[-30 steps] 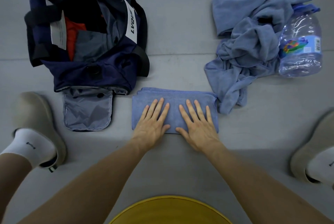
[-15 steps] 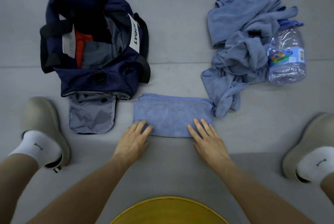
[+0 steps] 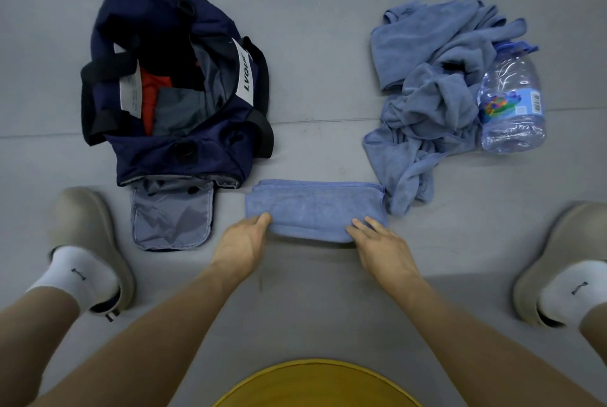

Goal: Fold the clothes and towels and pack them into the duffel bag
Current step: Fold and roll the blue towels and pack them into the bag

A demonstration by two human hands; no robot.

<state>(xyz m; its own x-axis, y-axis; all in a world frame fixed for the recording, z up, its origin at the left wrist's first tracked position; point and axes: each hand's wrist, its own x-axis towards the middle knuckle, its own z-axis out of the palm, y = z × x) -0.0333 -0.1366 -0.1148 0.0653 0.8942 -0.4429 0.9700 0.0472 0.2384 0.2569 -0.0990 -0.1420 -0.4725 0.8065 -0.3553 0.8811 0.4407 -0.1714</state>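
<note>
Folded towel: we see the blue terry towel (image 3: 315, 209), a flat soft oblong of several layers, lying on the floor (image 3: 312, 62) straight ahead, between the bag and the loose pile.
Left grip: the left grip (image 3: 241, 242) is clamped on the near left corner, thumb on top and fingers tucked out of sight beneath.
Right grip: the right grip (image 3: 382, 247) has fairly straight fingers over the near right corner. We cannot tell whether the thumb closes underneath.
Near edge: it bulges in a rounded roll between the two hands.
Duffel bag: the navy duffel bag (image 3: 184, 157), slack nylon, gapes open to the left, with black webbing straps and a white lettered tab.
Inside the bag: an orange cloth (image 3: 152, 94) lies beside smooth grey fabric (image 3: 177, 107).
Bag flap: a crinkled grey flap (image 3: 170, 213) lies flat on the floor at the bag's near end.
Loose pile: crumpled blue towels (image 3: 433, 101) are heaped at the right, one trailing corner just beside the folded towel.
Bottle: a clear ribbed plastic bottle (image 3: 512, 104) lies against the pile.
Floor: it is smooth, matte and grey.
</note>
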